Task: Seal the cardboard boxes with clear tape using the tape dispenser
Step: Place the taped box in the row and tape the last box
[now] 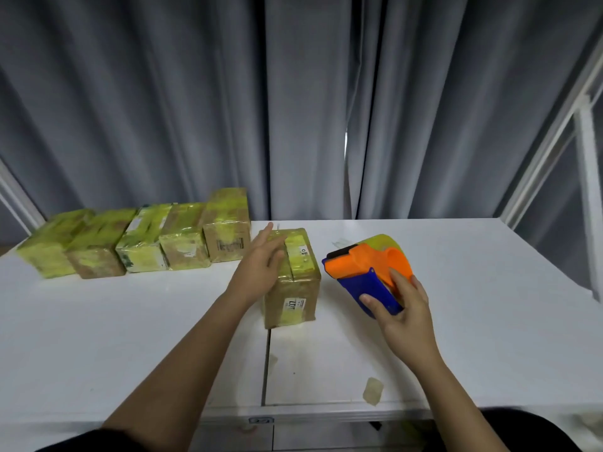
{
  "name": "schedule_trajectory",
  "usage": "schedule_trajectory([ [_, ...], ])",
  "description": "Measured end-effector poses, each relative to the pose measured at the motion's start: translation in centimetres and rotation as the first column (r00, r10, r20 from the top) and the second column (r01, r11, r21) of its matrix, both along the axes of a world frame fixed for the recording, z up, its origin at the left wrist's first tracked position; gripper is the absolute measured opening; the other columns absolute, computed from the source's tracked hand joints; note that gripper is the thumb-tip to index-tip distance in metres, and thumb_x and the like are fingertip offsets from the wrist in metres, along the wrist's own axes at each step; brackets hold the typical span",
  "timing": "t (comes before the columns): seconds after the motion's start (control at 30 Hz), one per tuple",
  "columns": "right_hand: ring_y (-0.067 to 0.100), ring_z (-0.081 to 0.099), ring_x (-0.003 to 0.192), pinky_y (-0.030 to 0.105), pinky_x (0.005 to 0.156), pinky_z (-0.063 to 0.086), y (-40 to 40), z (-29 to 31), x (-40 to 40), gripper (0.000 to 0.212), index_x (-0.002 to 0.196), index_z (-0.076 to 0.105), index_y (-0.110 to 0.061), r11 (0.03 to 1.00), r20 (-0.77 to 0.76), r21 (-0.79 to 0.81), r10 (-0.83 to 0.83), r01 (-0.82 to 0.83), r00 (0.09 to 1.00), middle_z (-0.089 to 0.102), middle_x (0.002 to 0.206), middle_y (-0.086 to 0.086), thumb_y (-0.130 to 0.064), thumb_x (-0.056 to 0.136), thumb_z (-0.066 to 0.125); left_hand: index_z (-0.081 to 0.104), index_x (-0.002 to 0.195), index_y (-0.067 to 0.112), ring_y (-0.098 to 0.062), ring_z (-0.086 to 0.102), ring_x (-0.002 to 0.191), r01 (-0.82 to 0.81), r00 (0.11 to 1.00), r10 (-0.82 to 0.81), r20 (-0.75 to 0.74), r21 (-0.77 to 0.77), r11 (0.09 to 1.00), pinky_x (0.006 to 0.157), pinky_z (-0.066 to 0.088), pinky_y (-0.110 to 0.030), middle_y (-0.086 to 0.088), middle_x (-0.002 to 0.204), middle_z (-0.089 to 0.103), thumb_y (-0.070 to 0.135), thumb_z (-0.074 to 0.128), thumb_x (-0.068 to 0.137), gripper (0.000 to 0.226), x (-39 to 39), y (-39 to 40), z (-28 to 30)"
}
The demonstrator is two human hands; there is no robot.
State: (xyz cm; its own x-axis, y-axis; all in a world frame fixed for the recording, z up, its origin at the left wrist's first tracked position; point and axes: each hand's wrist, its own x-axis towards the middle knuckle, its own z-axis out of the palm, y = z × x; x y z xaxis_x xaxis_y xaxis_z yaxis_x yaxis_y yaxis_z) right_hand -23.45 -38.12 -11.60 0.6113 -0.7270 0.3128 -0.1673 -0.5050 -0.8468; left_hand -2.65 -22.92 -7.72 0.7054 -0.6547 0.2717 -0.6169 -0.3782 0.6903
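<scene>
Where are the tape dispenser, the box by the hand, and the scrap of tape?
tape dispenser (365,272), head view, on its orange body
box (301,288), head view, on its taped top
tape scrap (372,390), head view, on its middle

A: What can't you make out?
B: The left hand (261,261) covers part of the box (291,277) top. The box labels are too blurred to read.
A: And the dispenser (368,272)?
B: The right hand (399,313) hides its handle's lower end; the tape roll (385,241) shows only as a rim behind the orange body.
A: The row (130,239)?
B: Smeared toward the left.
</scene>
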Motion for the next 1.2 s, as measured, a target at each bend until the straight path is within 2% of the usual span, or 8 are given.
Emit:
schedule_trajectory([
  [0.13, 0.027, 0.036, 0.137, 0.05, 0.095, 0.051, 0.6, -0.6, 0.3, 0.069, 0.131, 0.042, -0.048, 0.996, 0.057, 0.071, 0.05, -0.054, 0.997, 0.04, 0.138, -0.014, -0.067, 0.07, 0.068, 0.054, 0.131, 0.026, 0.002, 0.035, 0.131, 0.111, 0.994, -0.11, 0.018, -0.23, 0.967, 0.104, 0.026, -0.009, 0.01, 0.142, 0.044, 0.021, 0.046, 0.099, 0.033, -3.4, -0.2, 3.2],
  [0.23, 0.025, 0.038, 0.135, 0.047, 0.091, 0.054, 1.1, -0.9, 0.6, 0.074, 0.128, 0.041, -0.051, 0.993, 0.043, 0.086, 0.079, -0.082, 0.996, 0.041, 0.141, -0.002, -0.079, 0.061, 0.059, 0.058, 0.125, 0.027, 0.004, 0.043, 0.121, 0.222, 0.975, -0.223, 0.022, -0.223, 0.949, 0.093, 0.03, 0.001, 0.012, 0.129, 0.052, 0.008, 0.049, 0.095, 0.036, -5.1, 0.5, 5.2],
  [0.43, 0.023, 0.044, 0.131, 0.048, 0.091, 0.053, 1.8, -0.5, 0.2, 0.082, 0.131, 0.044, -0.046, 0.985, 0.073, 0.088, 0.142, -0.148, 0.987, 0.045, 0.139, 0.0, -0.085, 0.06, 0.057, 0.061, 0.101, 0.03, -0.001, 0.056, 0.107, 0.241, 0.965, -0.256, -0.051, -0.208, 0.948, 0.098, 0.045, -0.024, 0.011, 0.11, 0.063, -0.004, 0.051, 0.088, 0.038, -5.9, 1.9, 6.7],
  [0.63, 0.018, 0.054, 0.118, 0.043, 0.088, 0.056, 2.8, 0.5, -0.2, 0.066, 0.129, 0.047, -0.041, 0.973, 0.097, 0.069, 0.213, -0.22, 0.972, 0.051, 0.132, -0.001, -0.063, 0.07, 0.066, 0.067, 0.086, 0.019, -0.003, 0.062, 0.093, 0.252, 0.958, -0.274, -0.088, -0.205, 0.946, 0.09, 0.048, -0.023, 0.01, 0.091, 0.068, 0.013, 0.065, 0.088, 0.007, -6.1, 2.6, 7.8],
  [0.87, 0.01, 0.062, 0.104, 0.028, 0.08, 0.057, 3.7, 1.6, -0.6, 0.058, 0.128, 0.05, -0.031, 0.959, 0.166, 0.108, 0.242, -0.261, 0.956, 0.063, 0.118, -0.004, -0.047, 0.075, 0.068, 0.054, 0.081, 0.026, -0.01, 0.061, 0.087, 0.213, 0.977, -0.212, 0.024, -0.165, 0.963, 0.08, 0.05, -0.029, 0.009, 0.085, 0.064, 0.013, 0.057, 0.093, 0.018, -6.8, 2.9, 7.8],
  [0.97, 0.006, 0.063, 0.1, 0.022, 0.074, 0.056, 4.0, 1.9, -0.7, 0.05, 0.125, 0.052, -0.028, 0.947, 0.188, 0.125, 0.27, -0.295, 0.944, 0.065, 0.11, -0.01, -0.041, 0.081, 0.071, 0.049, 0.085, 0.026, -0.013, 0.057, 0.09, 0.175, 0.98, -0.162, 0.117, -0.117, 0.977, 0.08, 0.05, -0.04, 0.01, 0.088, 0.06, 0.018, 0.05, 0.096, 0.014, -7.0, 3.0, 7.2],
  [1.1, 0.006, 0.064, 0.098, 0.02, 0.07, 0.055, 4.1, 2.2, -1.1, 0.043, 0.12, 0.055, -0.03, 0.924, 0.206, 0.182, 0.297, -0.335, 0.932, 0.067, 0.106, -0.013, -0.032, 0.08, 0.07, 0.048, 0.088, 0.023, -0.015, 0.055, 0.088, 0.132, 0.989, -0.114, 0.099, -0.193, 0.972, 0.077, 0.049, -0.047, 0.013, 0.085, 0.057, 0.017, 0.049, 0.096, 0.01, -7.3, 3.2, 6.1],
  [1.2, 0.007, 0.065, 0.096, 0.019, 0.069, 0.054, 4.0, 2.3, -1.2, 0.042, 0.119, 0.057, -0.027, 0.914, 0.214, 0.209, 0.303, -0.347, 0.929, 0.068, 0.104, -0.01, -0.034, 0.079, 0.069, 0.047, 0.084, 0.027, -0.009, 0.054, 0.084, 0.086, 0.994, -0.066, 0.087, -0.252, 0.964, 0.075, 0.05, -0.043, 0.015, 0.083, 0.056, 0.019, 0.051, 0.095, 0.015, -8.2, 3.4, 5.4],
])
